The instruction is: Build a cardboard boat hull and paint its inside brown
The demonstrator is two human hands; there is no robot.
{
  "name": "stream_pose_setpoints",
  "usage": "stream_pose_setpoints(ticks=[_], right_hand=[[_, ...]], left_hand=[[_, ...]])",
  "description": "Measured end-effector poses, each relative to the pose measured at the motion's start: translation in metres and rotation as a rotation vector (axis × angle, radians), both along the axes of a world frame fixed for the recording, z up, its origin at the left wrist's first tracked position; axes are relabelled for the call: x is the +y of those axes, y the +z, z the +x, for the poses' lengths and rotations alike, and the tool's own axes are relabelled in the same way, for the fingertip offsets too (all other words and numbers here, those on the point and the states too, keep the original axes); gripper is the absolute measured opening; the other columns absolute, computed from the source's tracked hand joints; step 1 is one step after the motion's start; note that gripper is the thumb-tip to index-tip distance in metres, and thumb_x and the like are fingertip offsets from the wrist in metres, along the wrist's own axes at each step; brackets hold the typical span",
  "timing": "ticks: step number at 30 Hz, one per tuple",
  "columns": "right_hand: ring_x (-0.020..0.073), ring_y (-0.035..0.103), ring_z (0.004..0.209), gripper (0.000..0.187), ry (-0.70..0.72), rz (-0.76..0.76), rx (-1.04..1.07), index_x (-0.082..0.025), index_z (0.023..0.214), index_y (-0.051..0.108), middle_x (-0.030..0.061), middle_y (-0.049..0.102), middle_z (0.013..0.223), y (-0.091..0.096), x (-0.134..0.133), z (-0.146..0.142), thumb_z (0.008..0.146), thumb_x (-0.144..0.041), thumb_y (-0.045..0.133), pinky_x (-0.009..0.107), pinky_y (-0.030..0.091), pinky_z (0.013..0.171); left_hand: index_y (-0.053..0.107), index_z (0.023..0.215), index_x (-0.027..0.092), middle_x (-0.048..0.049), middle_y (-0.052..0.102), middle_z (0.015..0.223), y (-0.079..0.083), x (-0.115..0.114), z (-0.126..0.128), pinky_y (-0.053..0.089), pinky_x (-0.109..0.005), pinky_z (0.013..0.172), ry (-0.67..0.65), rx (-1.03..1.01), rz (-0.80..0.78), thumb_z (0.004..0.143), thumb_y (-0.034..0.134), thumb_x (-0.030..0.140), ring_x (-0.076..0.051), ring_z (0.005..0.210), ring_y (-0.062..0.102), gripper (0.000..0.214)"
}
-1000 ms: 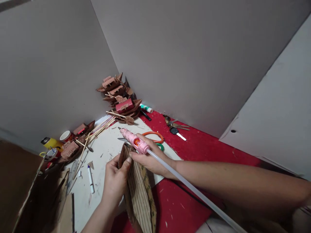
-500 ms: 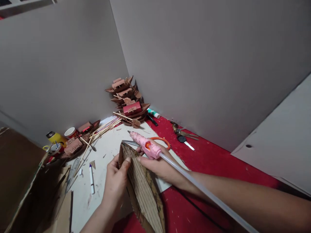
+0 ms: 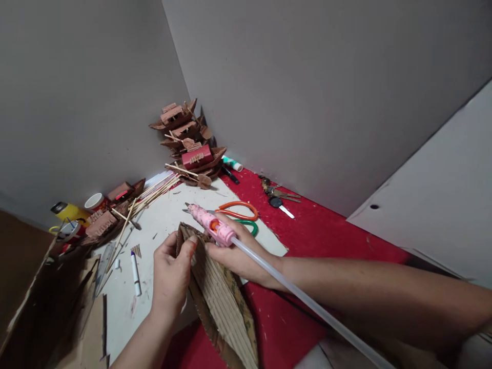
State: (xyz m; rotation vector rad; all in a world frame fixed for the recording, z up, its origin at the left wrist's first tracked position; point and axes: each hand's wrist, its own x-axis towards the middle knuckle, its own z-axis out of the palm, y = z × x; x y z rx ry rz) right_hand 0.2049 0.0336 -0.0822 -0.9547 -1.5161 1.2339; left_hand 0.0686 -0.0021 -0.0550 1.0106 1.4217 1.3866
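My left hand (image 3: 169, 277) pinches the far tip of a boat-shaped hull of corrugated cardboard (image 3: 225, 302) that stands on edge in front of me. My right hand (image 3: 234, 253) is closed round a pink glue gun (image 3: 209, 224) with a long clear glue stick (image 3: 307, 302) trailing back over my forearm; its fingers also press on the hull's right side. The gun's nozzle points away to the far left, over the white board (image 3: 161, 230).
Orange and green scissors (image 3: 240, 212) lie just beyond the gun. Finished cardboard boats (image 3: 188, 148) are stacked in the wall corner, more boats and skewers (image 3: 126, 210) to the left. Keys (image 3: 279, 197), a marker (image 3: 135, 274), cups and a yellow can (image 3: 71, 212) lie around; a cardboard box (image 3: 31, 302) stands left.
The view has swung about; my hands and the hull stay together, gripping the same way. The left thumb has shifted slightly on the hull's tip.
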Motion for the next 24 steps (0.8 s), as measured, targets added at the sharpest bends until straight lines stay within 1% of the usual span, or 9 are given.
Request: stream_pose_setpoints(ticks=[3,7,14,18,24], right_hand=[[0.0107,0.041,0.059,0.018,0.013,0.012,-0.003,-0.021,0.083,0.051,-0.0053,0.048,0.068,-0.0004,0.0007,0.0009,0.067,-0.015,0.057,0.021,0.033,0.054],[0.0107,0.04,0.058,0.019,0.027,0.018,-0.007,-0.022,0.082,0.049,-0.0055,0.047,0.067,-0.0005,0.0011,0.0018,0.066,-0.013,0.056,0.021,0.033,0.053],[0.0123,0.042,0.059,0.022,-0.005,0.029,0.014,-0.024,0.085,0.053,-0.0039,0.049,0.069,-0.005,-0.0016,-0.0023,0.067,-0.011,0.054,0.023,0.035,0.055],[0.0127,0.041,0.059,0.021,0.004,0.025,0.012,-0.024,0.082,0.052,-0.004,0.048,0.068,-0.0037,-0.001,-0.0034,0.066,-0.01,0.055,0.024,0.035,0.055],[0.0117,0.042,0.061,0.019,-0.01,0.011,0.04,-0.021,0.083,0.053,-0.0039,0.051,0.071,-0.0029,-0.0001,-0.0055,0.066,-0.012,0.055,0.023,0.036,0.056]], left_hand=[[0.07,0.085,0.016,0.0032,0.061,0.064,0.0003,-0.0002,0.0006,0.044,-0.021,0.056,0.023,0.066,-0.007,0.069,0.073,0.03,-0.011,0.059,0.054,0.022],[0.069,0.076,0.015,0.0036,0.06,0.062,0.0009,-0.0005,0.0019,0.041,-0.019,0.052,0.043,0.163,-0.011,0.068,0.072,0.032,-0.009,0.055,0.049,0.019],[0.068,0.076,0.015,0.0048,0.057,0.059,0.0028,-0.0005,0.0053,0.039,-0.018,0.049,0.085,0.28,-0.021,0.07,0.068,0.027,-0.009,0.054,0.046,0.014],[0.067,0.072,0.015,0.0048,0.058,0.06,0.0025,-0.001,0.0052,0.038,-0.018,0.049,0.065,0.291,-0.017,0.07,0.067,0.026,-0.009,0.054,0.046,0.011],[0.068,0.078,0.016,0.0038,0.06,0.063,-0.0029,0.0006,0.0027,0.041,-0.02,0.054,0.03,0.252,-0.002,0.07,0.069,0.029,-0.01,0.058,0.049,0.015]])
